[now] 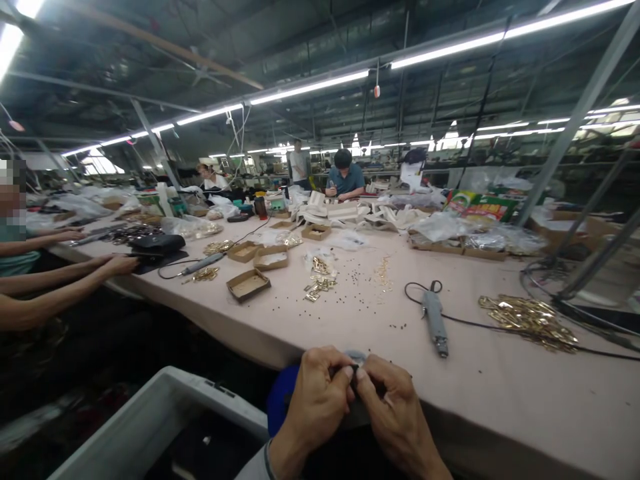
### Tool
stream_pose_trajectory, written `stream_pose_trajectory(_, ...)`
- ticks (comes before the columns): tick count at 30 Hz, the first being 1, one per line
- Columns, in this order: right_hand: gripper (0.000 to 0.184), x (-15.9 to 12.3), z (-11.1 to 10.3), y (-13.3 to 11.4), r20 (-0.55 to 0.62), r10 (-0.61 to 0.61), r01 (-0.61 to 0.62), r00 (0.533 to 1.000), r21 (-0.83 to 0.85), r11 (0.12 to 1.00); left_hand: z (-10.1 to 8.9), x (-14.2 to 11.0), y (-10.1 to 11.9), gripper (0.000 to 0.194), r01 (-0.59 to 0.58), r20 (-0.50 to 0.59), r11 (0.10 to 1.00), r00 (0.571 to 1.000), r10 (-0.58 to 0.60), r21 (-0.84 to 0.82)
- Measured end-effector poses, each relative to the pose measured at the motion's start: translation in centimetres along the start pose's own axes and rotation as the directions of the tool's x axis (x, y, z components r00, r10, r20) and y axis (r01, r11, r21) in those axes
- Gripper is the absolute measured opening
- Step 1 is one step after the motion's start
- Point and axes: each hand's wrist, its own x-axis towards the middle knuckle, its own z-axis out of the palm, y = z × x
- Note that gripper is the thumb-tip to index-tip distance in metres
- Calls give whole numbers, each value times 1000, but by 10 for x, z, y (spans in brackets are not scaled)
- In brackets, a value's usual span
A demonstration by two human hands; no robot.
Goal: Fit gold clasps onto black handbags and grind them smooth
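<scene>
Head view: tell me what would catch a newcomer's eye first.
The person's bare left hand and bare right hand pinch a small dark piece at the near edge of the pale pink table. Beyond them to the right lies a grey corded handheld tool, then a shiny heap of gold-coloured metal pieces.

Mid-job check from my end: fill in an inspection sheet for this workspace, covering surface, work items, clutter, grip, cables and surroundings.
Surface: table with a pale pinkish covering.
Work items: small dark piece, mostly hidden by fingers; gray power tool lying nearby; gold metal parts heaped at right.
Clutter: open cardboard box, plastic bags, loose little bits scattered mid-table.
Grip: left hand and right hand pinch the piece between fingertips at the table's edge.
Cables: dark cable runs from the tool past the gold parts.
Surroundings: pale bin lower left; co-workers left and opposite; strip lights overhead.
</scene>
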Motion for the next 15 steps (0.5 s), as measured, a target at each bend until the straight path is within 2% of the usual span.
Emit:
stream_pose_trajectory(3, 36, 0, -1, -2, 24, 41, -42, 999, 57, 997, 1, 1, -1, 20, 27, -6, 999, 1000, -27, 32)
stream_pose_trajectory(8, 36, 0, 0, -4, 46, 77, -82, 996, 105, 991, 1, -2, -2, 22, -8, -30, 992, 999, 12, 122)
stream_pose_trajectory(15, 41, 1, 1, -2, 42, 146, -149, 988, 72, 986, 2, -1, -5, 17, 39, -25, 994, 999, -36, 98)
